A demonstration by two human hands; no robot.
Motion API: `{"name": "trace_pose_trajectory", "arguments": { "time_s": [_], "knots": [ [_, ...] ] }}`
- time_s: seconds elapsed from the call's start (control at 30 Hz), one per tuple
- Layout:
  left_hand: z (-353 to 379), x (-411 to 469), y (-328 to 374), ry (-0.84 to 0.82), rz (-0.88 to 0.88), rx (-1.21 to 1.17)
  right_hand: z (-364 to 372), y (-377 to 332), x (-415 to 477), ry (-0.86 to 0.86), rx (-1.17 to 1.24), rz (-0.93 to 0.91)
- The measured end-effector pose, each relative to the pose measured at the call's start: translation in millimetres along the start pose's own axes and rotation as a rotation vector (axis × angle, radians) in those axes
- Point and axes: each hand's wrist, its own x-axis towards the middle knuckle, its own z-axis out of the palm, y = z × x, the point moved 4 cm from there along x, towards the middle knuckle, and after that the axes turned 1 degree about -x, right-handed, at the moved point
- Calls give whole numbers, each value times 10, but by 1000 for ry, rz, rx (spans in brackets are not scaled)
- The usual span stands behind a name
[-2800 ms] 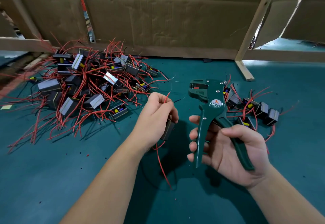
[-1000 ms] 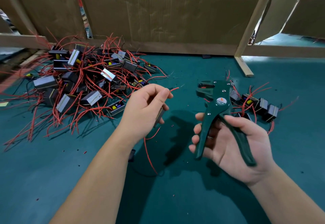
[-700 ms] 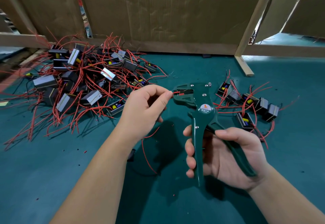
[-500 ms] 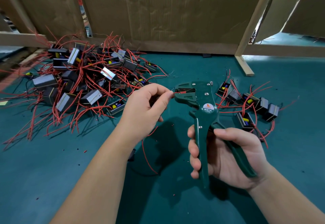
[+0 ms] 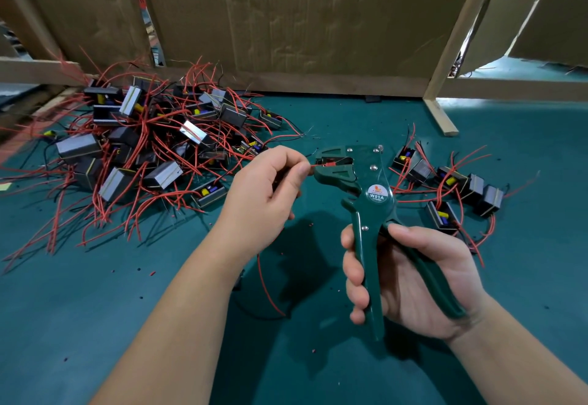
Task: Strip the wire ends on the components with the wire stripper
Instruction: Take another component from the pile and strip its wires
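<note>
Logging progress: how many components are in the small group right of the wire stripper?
6 components: leftmost with a yellow part, a grey one, third, fourth, rightmost, and one nearer, below the row. Another could be hidden behind them.

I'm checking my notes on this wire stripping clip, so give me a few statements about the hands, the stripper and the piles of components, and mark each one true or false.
1. The right hand grips the green wire stripper by its handles. True.
2. The left hand pinches a red wire whose end sits in the stripper's head. True.
3. The larger pile of components lies to the right of the stripper. False: the large pile lies to its left, and only a small group lies to its right.
4. The stripper lies flat on the table. False: it is held up above the green table.
</note>
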Motion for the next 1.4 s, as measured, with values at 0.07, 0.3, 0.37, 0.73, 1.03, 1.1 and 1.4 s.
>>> {"name": "trace_pose_trajectory", "arguments": {
  "time_s": [0.07,0.3,0.37,0.73,1.03,1.1,1.4],
  "knots": [
    [0,2,-3,-6,13,17,1,0,-7,-6,7,5],
    [25,-17,-35,15,77,112,-39,62,37,202,-57,-49],
    [46,-18,-89,3,19,94,-56,94,60,365,-86,-84],
    [227,-9,-178,133,-280,-331,20,92,132,127,39,-113],
    [-21,19,-186,244,-115,220,-39,20,121,363,-147,-407],
    [-152,9,-288,288,-271,594,-137,-104,53,550,-193,-540],
    [-305,-81,-431,253,-501,993,-275,-191,-109,899,-465,-659]
  ]
}}
